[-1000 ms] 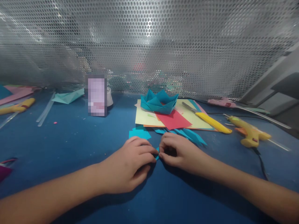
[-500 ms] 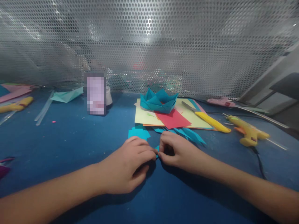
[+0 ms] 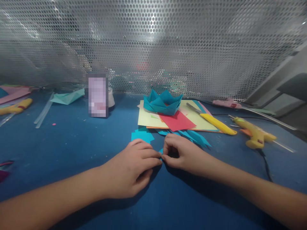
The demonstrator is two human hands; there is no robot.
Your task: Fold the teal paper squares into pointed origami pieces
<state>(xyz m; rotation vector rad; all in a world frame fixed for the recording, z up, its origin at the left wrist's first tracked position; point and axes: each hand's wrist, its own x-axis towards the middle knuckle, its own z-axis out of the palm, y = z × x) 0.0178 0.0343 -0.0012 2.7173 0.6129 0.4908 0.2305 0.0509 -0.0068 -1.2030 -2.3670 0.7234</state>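
Observation:
Between my fingertips shows a small piece of blue paper (image 3: 161,151), mostly covered by my hands. My left hand (image 3: 139,169) is closed, its fingertips on the left side of that piece. From the right, my right hand (image 3: 178,155) pinches it between thumb and index finger. Just beyond my left hand lie flat blue paper squares (image 3: 141,135). Folded blue paper strips (image 3: 198,138) are spread behind my right hand. Farther back, a blue folded-paper ring with pointed tips (image 3: 163,103) sits on a stack of coloured sheets (image 3: 148,119), beside a red paper (image 3: 178,120).
A yellow utility knife (image 3: 217,123) with its blade out lies on the stack. To the right is a yellow glue gun (image 3: 255,131) with a cord. A blurred upright phone-like panel (image 3: 98,95) stands at the back left, near glue sticks (image 3: 44,111). Perforated metal (image 3: 153,48) closes the back.
The view has shifted very slightly. Both hands stay in nearly the same place, with the left fingertips moved a little on the small blue paper.

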